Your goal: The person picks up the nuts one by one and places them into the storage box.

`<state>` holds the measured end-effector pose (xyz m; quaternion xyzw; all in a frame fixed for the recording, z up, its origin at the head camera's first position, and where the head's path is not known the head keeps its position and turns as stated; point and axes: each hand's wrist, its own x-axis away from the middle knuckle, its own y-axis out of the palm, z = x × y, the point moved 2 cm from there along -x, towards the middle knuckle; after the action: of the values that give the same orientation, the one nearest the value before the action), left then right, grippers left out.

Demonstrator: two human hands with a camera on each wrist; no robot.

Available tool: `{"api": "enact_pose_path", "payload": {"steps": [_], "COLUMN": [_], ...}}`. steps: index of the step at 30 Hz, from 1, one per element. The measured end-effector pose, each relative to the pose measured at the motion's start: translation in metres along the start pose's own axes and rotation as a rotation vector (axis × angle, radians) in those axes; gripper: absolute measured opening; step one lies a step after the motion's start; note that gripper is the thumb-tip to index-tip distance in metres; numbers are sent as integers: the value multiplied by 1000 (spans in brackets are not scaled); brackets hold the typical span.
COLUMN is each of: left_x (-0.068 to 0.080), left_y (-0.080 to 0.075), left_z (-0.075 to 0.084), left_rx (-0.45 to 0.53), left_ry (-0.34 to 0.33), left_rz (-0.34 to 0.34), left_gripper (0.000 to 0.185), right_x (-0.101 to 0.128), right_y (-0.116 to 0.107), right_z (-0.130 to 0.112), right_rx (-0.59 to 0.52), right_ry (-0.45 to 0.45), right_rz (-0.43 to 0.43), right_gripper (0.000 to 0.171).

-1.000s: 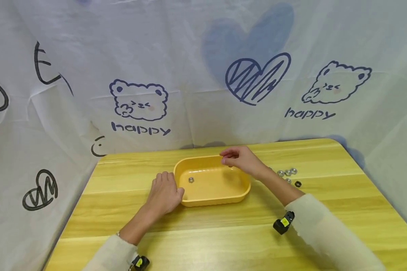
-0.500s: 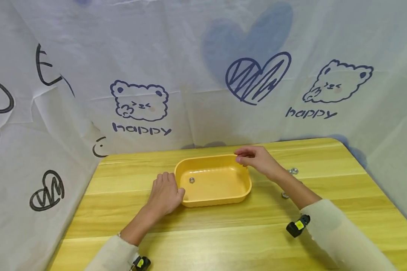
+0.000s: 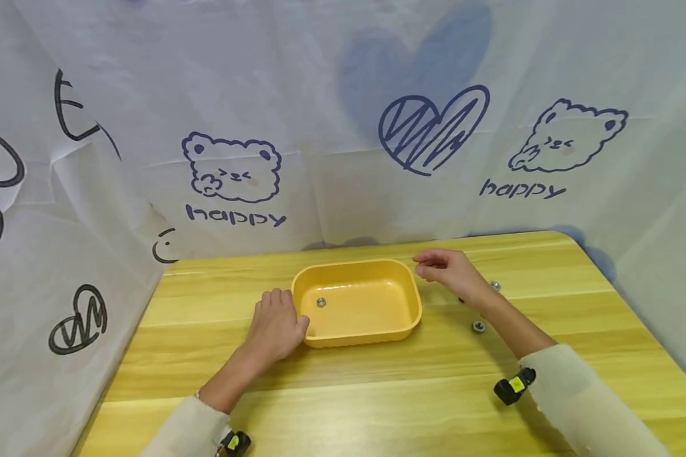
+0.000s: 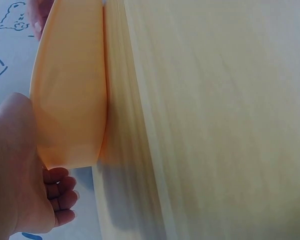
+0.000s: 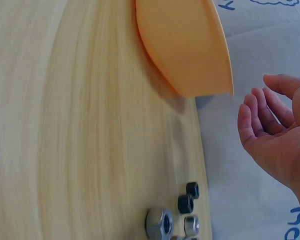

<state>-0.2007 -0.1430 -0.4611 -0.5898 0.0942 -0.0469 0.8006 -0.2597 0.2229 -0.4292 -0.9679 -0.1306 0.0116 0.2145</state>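
Note:
My left hand [image 3: 277, 324] grips the left end of a yellow tray [image 3: 357, 336], thumb over the rim and fingers curled outside the wall. The left wrist view shows those fingers [image 4: 62, 197] bent at the tray's end. One silver hex nut [image 3: 321, 302] lies inside the tray, toward its left. Just off the tray's back right corner hovers my right hand [image 3: 448, 270]. In the right wrist view its fingers are loosely curled, thumb apart from them, and nothing is held. Beneath the right forearm are loose nuts, partly hidden in the head view.
On the wooden table [image 3: 343, 406], right of the tray, lie a large silver nut [image 5: 160, 223], a smaller silver nut [image 5: 191, 225] and two dark nuts [image 5: 185, 203], with others cut off at the frame's edge. A printed white cloth [image 3: 331, 197] hangs behind the table.
My right hand has moved rightward, from over the tray's back rim to outside its right end. My left hand, the tray and the nut in it have stayed put.

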Motion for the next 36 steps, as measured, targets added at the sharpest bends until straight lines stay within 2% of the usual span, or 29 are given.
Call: {"api": "enact_pose_path", "payload": {"steps": [9,23,36], "left_x": [-2,0,-1], "left_y": [0,-1,-1], "left_z": [-1,0,-1], "left_rx": [3,8,5], "left_ry": [3,-2,-2], "left_rz": [-1,-8,-9], "left_gripper": [27,27,25], "right_x": [5,12,14], "right_y": [-19,-29,-43], "right_z": [18,43,68], "right_rx": [81,236,323], "right_ry": [21,38,88], "right_rz": [32,85,48], "right_gripper": [43,39,44]}}
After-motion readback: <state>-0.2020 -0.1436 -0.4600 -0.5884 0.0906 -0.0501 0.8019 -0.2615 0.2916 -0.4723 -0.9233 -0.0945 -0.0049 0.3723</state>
